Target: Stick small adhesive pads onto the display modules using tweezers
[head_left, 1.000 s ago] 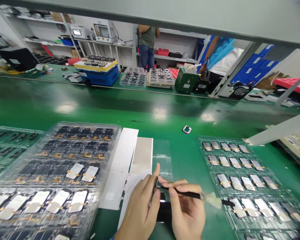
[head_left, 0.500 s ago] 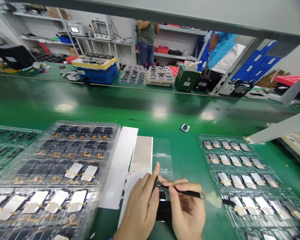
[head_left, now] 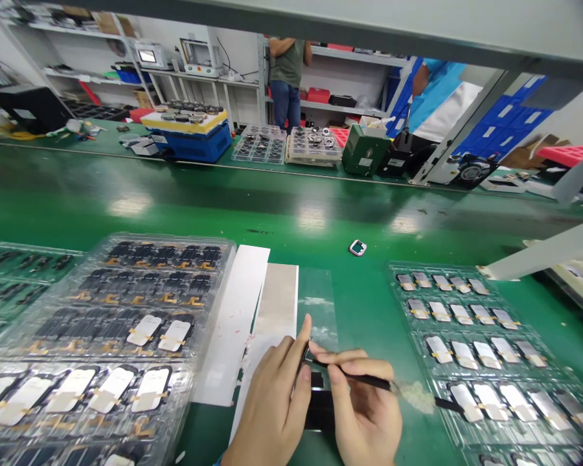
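Observation:
My left hand (head_left: 278, 395) pinches a small dark flat part (head_left: 315, 380) by its edge, with the index finger pointing up; much of the part is hidden by the fingers. My right hand (head_left: 366, 401) grips a slim black tool (head_left: 369, 380) like a pen, its tip reaching to the part near my left fingertips. A pale, translucent wrapping (head_left: 416, 397) surrounds the tool's rear section. Below the part, between both hands, a black glossy piece (head_left: 319, 410) shows. Strips of white backing paper (head_left: 233, 323) and a grey-beige sheet (head_left: 276, 294) lie just beyond my left hand.
On the left a clear tray (head_left: 201, 336) holds dark display parts, several with white pieces. Another clear tray (head_left: 412, 353) on the right holds silver-backed parts. Ahead lie a clear film (head_left: 315, 285) and a small watch-like case (head_left: 357, 248). A slanted white post (head_left: 539, 246) stands at right.
Both hands stay in nearly the same place, the right hand and tool shifting slightly right and down. The view has shifted slightly.

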{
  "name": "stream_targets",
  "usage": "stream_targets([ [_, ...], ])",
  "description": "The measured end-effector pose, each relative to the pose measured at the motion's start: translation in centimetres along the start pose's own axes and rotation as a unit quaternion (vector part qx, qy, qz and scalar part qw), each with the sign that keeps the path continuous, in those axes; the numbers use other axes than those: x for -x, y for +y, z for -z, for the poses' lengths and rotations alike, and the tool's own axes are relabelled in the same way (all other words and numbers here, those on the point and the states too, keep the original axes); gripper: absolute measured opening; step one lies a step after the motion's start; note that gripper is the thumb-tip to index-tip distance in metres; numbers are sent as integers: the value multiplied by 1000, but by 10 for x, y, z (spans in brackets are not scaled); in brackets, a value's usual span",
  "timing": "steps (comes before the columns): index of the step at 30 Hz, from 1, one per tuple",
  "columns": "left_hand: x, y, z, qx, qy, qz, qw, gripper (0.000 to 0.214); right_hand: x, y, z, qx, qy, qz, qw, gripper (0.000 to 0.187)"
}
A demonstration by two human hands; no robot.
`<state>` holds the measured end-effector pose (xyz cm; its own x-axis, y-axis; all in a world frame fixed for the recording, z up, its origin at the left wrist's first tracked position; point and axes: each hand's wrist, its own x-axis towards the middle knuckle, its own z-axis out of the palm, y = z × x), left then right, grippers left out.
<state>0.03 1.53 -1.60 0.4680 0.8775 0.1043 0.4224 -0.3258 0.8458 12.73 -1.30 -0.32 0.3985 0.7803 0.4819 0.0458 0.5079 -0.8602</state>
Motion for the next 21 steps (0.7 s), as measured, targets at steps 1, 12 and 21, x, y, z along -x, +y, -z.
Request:
stream_targets([
  [1, 0, 0, 0, 1, -1, -4, 1000, 57, 0, 0, 0, 6, -3, 1, 1000, 14],
  [12, 1, 2, 0, -4, 5, -14, 1000, 58, -3, 0, -1, 11, 4, 8, 1000, 13],
  [21, -6, 2, -1, -42, 11, -12, 999, 54, -1, -2, 4, -6, 22, -16, 1000, 13],
])
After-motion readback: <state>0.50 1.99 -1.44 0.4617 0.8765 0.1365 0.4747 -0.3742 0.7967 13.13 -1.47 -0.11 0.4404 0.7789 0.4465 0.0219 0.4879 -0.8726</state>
